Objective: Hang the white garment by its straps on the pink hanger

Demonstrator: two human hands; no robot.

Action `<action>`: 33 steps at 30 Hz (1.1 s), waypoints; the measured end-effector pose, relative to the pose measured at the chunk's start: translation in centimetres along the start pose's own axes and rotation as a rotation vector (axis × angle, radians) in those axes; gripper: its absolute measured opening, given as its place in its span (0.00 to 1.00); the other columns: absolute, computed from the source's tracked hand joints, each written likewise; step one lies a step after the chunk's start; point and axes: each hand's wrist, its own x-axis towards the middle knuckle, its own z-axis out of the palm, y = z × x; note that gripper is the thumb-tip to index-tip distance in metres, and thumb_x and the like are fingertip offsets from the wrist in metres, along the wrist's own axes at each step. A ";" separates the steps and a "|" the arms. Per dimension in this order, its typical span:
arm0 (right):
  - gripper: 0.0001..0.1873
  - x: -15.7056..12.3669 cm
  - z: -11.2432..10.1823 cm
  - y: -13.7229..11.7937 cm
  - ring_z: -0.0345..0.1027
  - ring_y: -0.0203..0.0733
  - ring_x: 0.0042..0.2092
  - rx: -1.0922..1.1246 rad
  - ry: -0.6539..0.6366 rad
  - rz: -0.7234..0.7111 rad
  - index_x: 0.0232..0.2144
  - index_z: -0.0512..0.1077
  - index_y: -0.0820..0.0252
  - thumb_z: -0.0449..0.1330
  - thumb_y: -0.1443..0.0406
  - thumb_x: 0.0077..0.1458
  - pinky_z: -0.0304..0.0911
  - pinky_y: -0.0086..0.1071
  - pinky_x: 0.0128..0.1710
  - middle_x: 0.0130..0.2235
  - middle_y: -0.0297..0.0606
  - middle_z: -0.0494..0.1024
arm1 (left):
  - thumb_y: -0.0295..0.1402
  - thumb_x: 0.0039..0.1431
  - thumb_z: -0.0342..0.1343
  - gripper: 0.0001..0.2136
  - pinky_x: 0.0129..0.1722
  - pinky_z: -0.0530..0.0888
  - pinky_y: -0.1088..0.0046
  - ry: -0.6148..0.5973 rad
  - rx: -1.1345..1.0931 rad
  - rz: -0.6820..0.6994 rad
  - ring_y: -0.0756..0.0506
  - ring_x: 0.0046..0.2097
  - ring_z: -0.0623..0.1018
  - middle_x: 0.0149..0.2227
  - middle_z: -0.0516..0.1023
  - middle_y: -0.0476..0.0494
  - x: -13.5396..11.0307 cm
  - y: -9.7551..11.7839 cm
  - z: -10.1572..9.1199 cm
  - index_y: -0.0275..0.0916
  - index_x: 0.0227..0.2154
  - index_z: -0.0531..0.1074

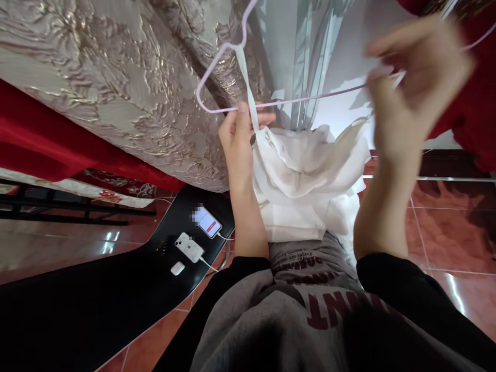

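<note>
Well, nearest of all, down at six o'clock, came the wearer's grey shirt (pixel 248 310), and just beyond it, right of centre toward one o'clock, hung the white garment (pixel 287 181), gathered in loose folds. Light stuff, by the look of it: thin, limp cloth that would probably sag wherever it went unsupported and crease under a hard squeeze, though nothing about it looked brittle. Up at twelve, the left hand (pixel 240 124) had its thumb laid over the bottom bar of the pale purple hanger (pixel 310 97), fingers behind, pinched nearly closed on that slim rod beside the strap (pixel 248 85). And that strap ran up over the hanger's shoulder, a narrow, soft ribbon that could likely slide on a smooth bar; a fingertip pinch right there, strap and bar together, seemed the sound grip, with the garment's upper edge a fair second choice. Over at two o'clock, the right hand (pixel 422 88) was a blur by the bar's far stretch, thumb and forefinger a little apart; whether they had hold of anything, one could not tell. The hanger itself looked slender, stiff and easy to lift. Farther off, patterned fabric (pixel 96 93) draped down at ten o'clock.
</note>
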 end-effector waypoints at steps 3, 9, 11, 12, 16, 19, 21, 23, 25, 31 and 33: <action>0.09 -1.8 2.9 1.5 0.64 0.40 0.45 -0.117 -0.082 -0.044 0.37 0.71 0.51 0.57 0.59 0.53 0.53 0.43 0.56 0.38 0.32 0.73 | 0.34 0.66 0.47 0.13 0.42 0.72 0.65 -0.089 0.120 0.028 0.45 0.34 0.77 0.28 0.76 0.43 -0.6 1.0 -1.0 0.39 0.30 0.74; 0.11 -4.2 5.0 2.1 0.62 0.37 0.45 -0.136 0.132 -0.053 0.37 0.71 0.45 0.50 0.57 0.57 0.47 0.44 0.63 0.36 0.31 0.72 | 0.34 0.63 0.49 0.11 0.48 0.70 0.60 -0.225 0.128 0.034 0.41 0.43 0.76 0.32 0.77 0.43 -1.1 2.9 -2.8 0.44 0.30 0.76; 0.11 -4.4 5.0 1.8 0.62 0.38 0.46 -0.128 0.105 -0.063 0.40 0.70 0.43 0.51 0.57 0.57 0.45 0.45 0.64 0.38 0.31 0.72 | 0.37 0.61 0.51 0.10 0.46 0.70 0.59 -0.219 0.138 -0.006 0.39 0.43 0.76 0.33 0.77 0.43 -1.2 3.0 -3.6 0.46 0.29 0.76; 0.11 -4.5 5.1 1.8 0.62 0.38 0.47 -0.125 0.096 -0.062 0.41 0.69 0.43 0.51 0.57 0.56 0.44 0.45 0.64 0.39 0.31 0.72 | 0.38 0.60 0.52 0.10 0.44 0.71 0.59 -0.207 0.148 -0.027 0.39 0.43 0.76 0.33 0.77 0.42 -1.3 3.1 -3.9 0.46 0.28 0.77; 0.12 -4.5 5.4 1.5 0.63 0.37 0.46 -0.124 0.089 -0.058 0.42 0.69 0.44 0.51 0.60 0.56 0.45 0.46 0.63 0.39 0.30 0.73 | 0.40 0.58 0.54 0.10 0.42 0.72 0.61 -0.129 0.084 -0.046 0.39 0.43 0.76 0.33 0.77 0.42 -1.2 4.8 -4.4 0.43 0.29 0.77; 0.13 -4.6 5.3 1.3 0.63 0.38 0.47 -0.118 0.079 -0.090 0.44 0.68 0.44 0.52 0.61 0.55 0.45 0.46 0.63 0.41 0.30 0.73 | 0.41 0.67 0.38 0.20 0.48 0.70 0.67 -0.189 -0.100 -0.085 0.43 0.49 0.73 0.45 0.74 0.44 -0.7 7.5 -3.6 0.40 0.40 0.76; 0.14 -4.6 5.0 1.3 0.63 0.38 0.47 -0.106 0.066 -0.096 0.44 0.68 0.43 0.53 0.62 0.55 0.45 0.46 0.63 0.42 0.29 0.73 | 0.39 0.69 0.24 0.29 0.53 0.67 0.71 -0.212 -0.186 -0.099 0.46 0.55 0.68 0.53 0.69 0.46 0.0 9.0 -3.1 0.36 0.45 0.73; 0.14 -4.6 4.5 1.4 0.63 0.37 0.48 -0.100 0.047 -0.088 0.44 0.68 0.42 0.52 0.62 0.55 0.45 0.45 0.64 0.42 0.29 0.73 | 0.38 0.68 0.19 0.32 0.56 0.64 0.74 -0.116 -0.212 -0.045 0.47 0.59 0.63 0.56 0.65 0.47 0.7 9.4 -3.1 0.35 0.44 0.73; 0.14 -4.7 4.1 1.4 0.63 0.38 0.49 -0.103 0.030 -0.083 0.44 0.68 0.42 0.52 0.61 0.56 0.46 0.45 0.64 0.43 0.29 0.73 | 0.39 0.68 0.25 0.27 0.57 0.64 0.74 0.086 -0.192 0.034 0.48 0.61 0.60 0.57 0.65 0.49 1.2 8.3 -3.7 0.37 0.43 0.71; 0.15 -4.7 4.4 -0.2 0.62 0.38 0.52 -0.109 -0.038 -0.060 0.47 0.66 0.44 0.51 0.59 0.57 0.44 0.47 0.66 0.47 0.30 0.72 | 0.34 0.62 0.43 0.12 0.38 0.74 0.70 0.235 -0.149 -0.091 0.41 0.56 0.67 0.56 0.66 0.41 0.9 3.3 -3.7 0.38 0.43 0.68; 0.16 -4.7 4.5 -0.6 0.61 0.37 0.54 -0.068 -0.059 -0.075 0.48 0.66 0.43 0.51 0.60 0.56 0.45 0.46 0.66 0.50 0.29 0.69 | 0.34 0.63 0.43 0.11 0.32 0.73 0.71 0.032 -0.166 -0.155 0.42 0.55 0.69 0.52 0.71 0.43 0.4 3.3 -2.3 0.41 0.41 0.70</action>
